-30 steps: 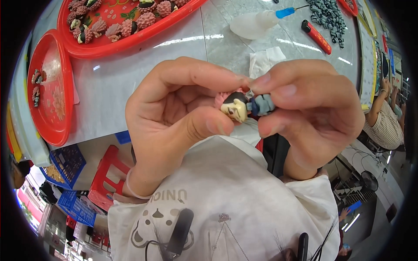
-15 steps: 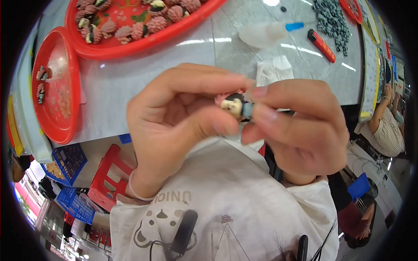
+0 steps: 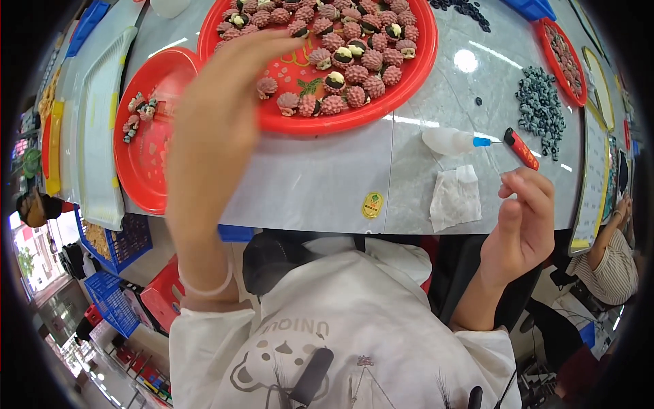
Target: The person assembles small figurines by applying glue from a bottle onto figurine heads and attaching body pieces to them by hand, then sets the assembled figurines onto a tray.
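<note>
My left hand (image 3: 218,123), smeared by motion, is raised over the left rim of the large red tray (image 3: 327,127). Its fingers stretch toward the small pink ridged heads with black and cream parts (image 3: 334,82) lying there; I see nothing held. Small pink-haired figures with grey-blue parts (image 3: 139,112) lie in the smaller red tray (image 3: 158,198), partly behind my left forearm. My right hand (image 3: 521,228) hovers by the table's front edge, palm turned up, with loosely curled fingers apart and nothing visible in them. Nearby lies a crumpled white tissue (image 3: 455,198).
A clear squeeze bottle with a blue needle tip (image 3: 449,142) lies beside a red lighter (image 3: 522,148). Small grey-blue pieces (image 3: 540,109) are heaped at the right, near another red tray (image 3: 563,58). Blue baskets (image 3: 112,303) and a red stool (image 3: 163,293) stand below at left.
My hands have parted: the left swung up-left to the large tray, the right moved down-right. The small pink-haired figure is gone from my fingers; more figures show in the smaller tray.
</note>
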{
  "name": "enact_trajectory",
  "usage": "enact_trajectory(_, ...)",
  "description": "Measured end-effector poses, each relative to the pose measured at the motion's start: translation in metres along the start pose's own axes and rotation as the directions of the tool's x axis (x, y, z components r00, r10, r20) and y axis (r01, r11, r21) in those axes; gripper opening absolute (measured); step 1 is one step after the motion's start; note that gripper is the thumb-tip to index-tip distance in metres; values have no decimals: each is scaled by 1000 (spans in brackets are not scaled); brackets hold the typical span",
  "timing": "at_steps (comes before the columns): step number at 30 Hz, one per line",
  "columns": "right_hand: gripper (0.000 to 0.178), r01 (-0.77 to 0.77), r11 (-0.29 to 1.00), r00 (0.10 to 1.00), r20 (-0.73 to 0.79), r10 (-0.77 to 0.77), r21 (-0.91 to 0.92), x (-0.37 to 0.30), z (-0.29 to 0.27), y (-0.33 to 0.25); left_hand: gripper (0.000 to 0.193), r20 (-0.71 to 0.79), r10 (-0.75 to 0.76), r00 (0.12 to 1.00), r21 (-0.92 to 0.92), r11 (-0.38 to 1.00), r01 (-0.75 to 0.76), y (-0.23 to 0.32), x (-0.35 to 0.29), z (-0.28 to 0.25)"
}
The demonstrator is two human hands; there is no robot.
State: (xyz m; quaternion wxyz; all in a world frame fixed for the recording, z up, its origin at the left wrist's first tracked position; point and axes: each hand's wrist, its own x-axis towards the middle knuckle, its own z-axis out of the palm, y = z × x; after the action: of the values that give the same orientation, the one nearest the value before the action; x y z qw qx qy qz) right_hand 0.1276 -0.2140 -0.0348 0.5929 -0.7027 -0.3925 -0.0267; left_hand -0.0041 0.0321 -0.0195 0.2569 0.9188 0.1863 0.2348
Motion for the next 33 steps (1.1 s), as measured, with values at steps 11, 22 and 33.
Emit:
enact_trajectory(11, 17, -118, 990, 992, -41, 116, -75, 13, 7, 8, 18, 13, -85, 996, -88, 992, 86, 21, 15, 18)
enact_trajectory(22, 35, -364, 899, 910, 297, 288, 244, 11, 12, 15, 24, 265, -127, 956, -964, -35, 263, 50, -59, 51)
enact_trajectory(33, 44, -174, 948, 928, 368, 67, 267, 23, -15, -12, 36, 306, -212, 928, -950, -5, 312, 60, -67, 68)
